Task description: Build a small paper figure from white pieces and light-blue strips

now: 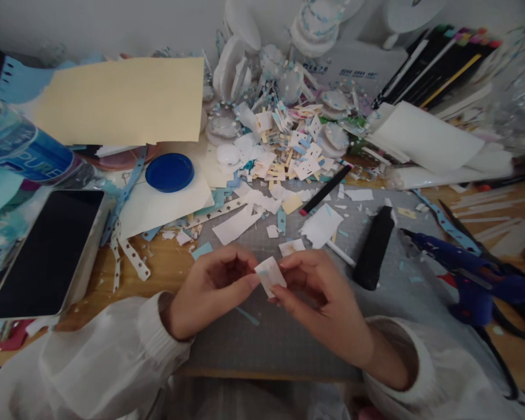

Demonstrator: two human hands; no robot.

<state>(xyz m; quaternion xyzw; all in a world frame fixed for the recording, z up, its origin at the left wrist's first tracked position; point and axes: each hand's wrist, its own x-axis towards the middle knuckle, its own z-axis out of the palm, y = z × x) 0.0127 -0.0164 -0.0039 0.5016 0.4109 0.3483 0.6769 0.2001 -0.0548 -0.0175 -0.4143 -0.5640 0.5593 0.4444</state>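
A small white piece of paper (269, 275) with a pale blue patch is held up above the grey cutting mat (306, 350). My left hand (216, 289) pinches its left edge between thumb and fingers. On the opposite side, my right hand (324, 294) grips it with the thumb at the lower corner. Just behind the fingers lies another small white paper piece (292, 247) with a brownish mark. A thin blue-green strip (247, 315) rests on the mat below. Torn white paper (322, 225) and a black marker (326, 190) lie farther back.
To the right are a black tube (375, 248) and a blue glue gun (472, 274) with its cord. A phone (48, 251), a water bottle (30, 146) and a blue lid (170, 172) occupy the left. Behind, small paper pieces (289, 151) form a heap.
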